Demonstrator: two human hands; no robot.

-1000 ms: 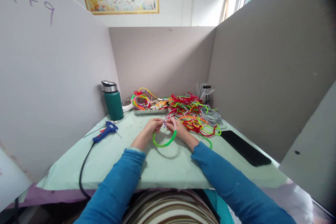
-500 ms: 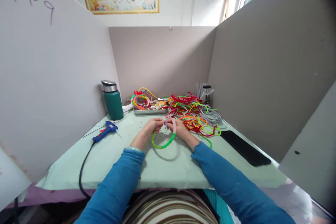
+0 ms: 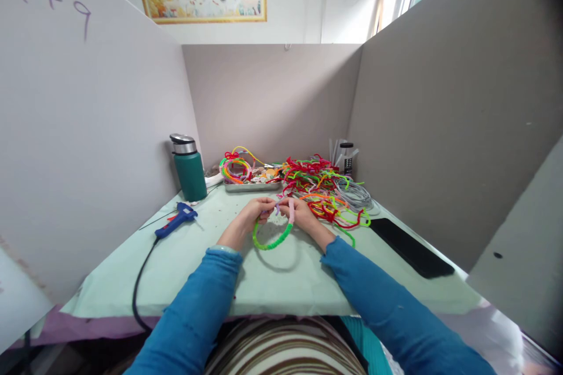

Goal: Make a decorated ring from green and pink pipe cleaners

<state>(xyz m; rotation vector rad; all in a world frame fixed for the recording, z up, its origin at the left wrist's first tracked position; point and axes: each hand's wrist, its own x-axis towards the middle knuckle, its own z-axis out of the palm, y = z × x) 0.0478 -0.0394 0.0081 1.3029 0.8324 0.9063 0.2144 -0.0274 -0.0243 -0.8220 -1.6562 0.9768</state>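
Observation:
Both my hands meet over the middle of the table, holding a headband wrapped in bright green fuzzy stem, with a pink stretch near its right end. My left hand pinches the band's left end at the top. My right hand grips the pink part, and its fingers hold a thin purple stem between the two hands. The green loop hangs toward me, just above the pale green table cover.
A pile of coloured fuzzy stems lies right behind my right hand. A metal tray with headbands sits at the back. A green flask and blue glue gun with its cord stand left; a black phone lies right.
The green loop has swung slightly to the left and lifted a little while my fingers worked at its top. My arms have stayed in place.

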